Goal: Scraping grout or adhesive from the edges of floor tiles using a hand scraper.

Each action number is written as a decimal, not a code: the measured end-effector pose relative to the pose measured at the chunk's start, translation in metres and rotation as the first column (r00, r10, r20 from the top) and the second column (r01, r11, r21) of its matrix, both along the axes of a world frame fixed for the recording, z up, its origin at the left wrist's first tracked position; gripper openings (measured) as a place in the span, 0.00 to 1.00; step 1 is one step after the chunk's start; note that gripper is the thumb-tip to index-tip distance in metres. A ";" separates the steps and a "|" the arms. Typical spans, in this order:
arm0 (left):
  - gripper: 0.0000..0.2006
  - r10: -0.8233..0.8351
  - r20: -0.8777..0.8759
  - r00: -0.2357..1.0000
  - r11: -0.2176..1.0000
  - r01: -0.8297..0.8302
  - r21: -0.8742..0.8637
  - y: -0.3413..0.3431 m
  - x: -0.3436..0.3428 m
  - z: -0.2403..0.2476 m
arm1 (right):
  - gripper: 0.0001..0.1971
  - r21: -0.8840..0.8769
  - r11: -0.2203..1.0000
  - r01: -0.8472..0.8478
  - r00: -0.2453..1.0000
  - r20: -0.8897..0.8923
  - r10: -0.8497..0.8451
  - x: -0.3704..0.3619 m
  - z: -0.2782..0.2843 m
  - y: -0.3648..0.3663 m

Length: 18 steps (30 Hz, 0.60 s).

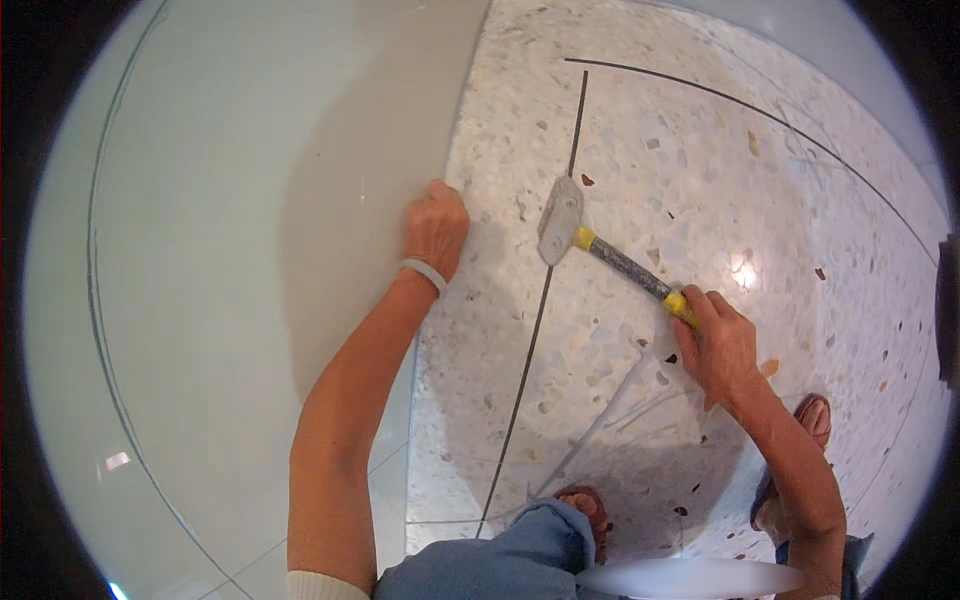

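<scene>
My right hand (722, 347) is wrapped round the yellow end of a floor scraper (628, 266) with a black and yellow handle. Its grey head (561, 221) lies against the speckled terrazzo floor (720, 210), right over a thin black line (533, 350). My left hand (437, 226) is closed in a fist beside the seam where the terrazzo meets a plain glossy beige surface (230, 280). The curled fingers hide whatever they may hold. A pale band (427, 273) circles the left wrist.
A second black line (740, 97) curves across the far terrazzo. My feet in brown sandals (590, 510) and blue trousers (490, 568) are at the lower edge. A dark object (946, 310) stands at the right rim. Shadows of my arms fall on both surfaces.
</scene>
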<state>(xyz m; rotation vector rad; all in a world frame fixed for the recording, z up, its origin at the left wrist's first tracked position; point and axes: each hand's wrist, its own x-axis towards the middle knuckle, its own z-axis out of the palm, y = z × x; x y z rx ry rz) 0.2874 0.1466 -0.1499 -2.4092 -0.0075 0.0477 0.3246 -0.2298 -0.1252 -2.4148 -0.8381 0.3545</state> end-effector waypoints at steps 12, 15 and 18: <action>0.03 0.358 0.151 0.921 0.806 -0.223 -0.548 -0.013 -0.003 0.000 | 0.16 0.315 0.948 -0.047 0.998 -0.031 0.059 0.037 0.024 0.096; 0.04 0.410 0.176 0.895 0.695 -0.182 -0.695 -0.013 -0.001 -0.007 | 0.13 0.476 0.876 0.082 0.945 -0.316 0.083 0.069 0.008 0.175; 0.05 0.525 0.181 0.832 0.488 -0.121 -0.864 -0.027 0.010 0.002 | 0.13 0.384 0.912 0.141 0.869 -0.490 0.072 0.101 -0.020 0.247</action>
